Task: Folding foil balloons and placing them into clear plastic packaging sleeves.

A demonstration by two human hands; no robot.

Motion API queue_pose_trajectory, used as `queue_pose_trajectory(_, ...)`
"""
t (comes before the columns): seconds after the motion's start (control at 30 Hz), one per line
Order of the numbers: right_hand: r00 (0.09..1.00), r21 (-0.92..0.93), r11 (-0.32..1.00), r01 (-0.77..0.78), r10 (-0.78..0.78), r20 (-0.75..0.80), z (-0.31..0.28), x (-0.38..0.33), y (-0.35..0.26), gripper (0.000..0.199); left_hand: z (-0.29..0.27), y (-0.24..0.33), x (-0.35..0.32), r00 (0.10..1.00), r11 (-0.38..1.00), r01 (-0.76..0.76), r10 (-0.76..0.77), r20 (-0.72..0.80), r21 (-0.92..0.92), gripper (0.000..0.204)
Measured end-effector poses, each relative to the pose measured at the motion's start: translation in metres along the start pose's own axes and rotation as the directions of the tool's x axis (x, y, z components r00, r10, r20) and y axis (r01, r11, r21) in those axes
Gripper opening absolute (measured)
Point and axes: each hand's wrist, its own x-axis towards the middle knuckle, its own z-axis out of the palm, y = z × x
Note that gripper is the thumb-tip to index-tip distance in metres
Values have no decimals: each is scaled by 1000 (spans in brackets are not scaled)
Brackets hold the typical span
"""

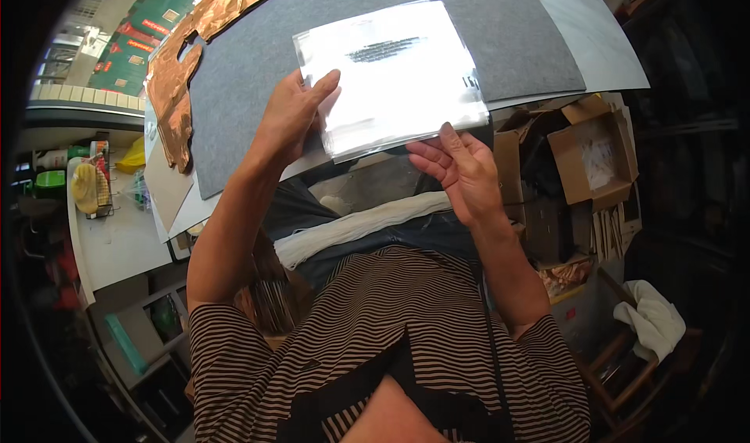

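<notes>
Between both hands I hold a flat, shiny stack of clear plastic sleeves (391, 91) above the near edge of the table. Glare whitens most of its face, and a dark patch of print runs across the upper part. My left hand (297, 115) grips its left edge, thumb on top and fingers hidden beneath. At the lower right corner my right hand (461, 166) pinches the near edge, with the thumb over it and the fingers curled below. A grey felt mat (242, 107) lies under the stack.
Crumpled copper-coloured foil (173, 91) lies along the mat's left and far edges. A hank of white strands (367, 224) rests across my lap. Open cardboard boxes (598, 150) stand on the right, near a white cloth (652, 318) on a wooden chair. A side shelf (117, 248) is at left.
</notes>
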Motion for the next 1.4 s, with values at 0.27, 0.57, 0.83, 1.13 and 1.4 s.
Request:
queue_pose_trajectory(0.27,997,8,997,-74,74,-25,0,-4,2,37,-2,6,-37,714,463,-396,698,-51,793,58)
queue_pose_trajectory(0.57,998,-55,997,-53,50,-44,8,-3,1,36,53,13,-16,549,8,-689,659,514,725,25)
queue_pose_trajectory(0.83,995,-89,994,-66,59,-80,10,-2,0,34,56,13,-9,516,-78,-656,680,521,751,11)
queue_pose_trajectory(1.13,993,-107,991,-82,72,-89,9,-4,3,35,58,17,-14,563,-117,-588,652,508,801,14)
queue_pose_trajectory(1.4,996,-104,992,-73,67,-58,11,-3,1,36,66,22,-12,563,-165,-574,632,533,802,26)
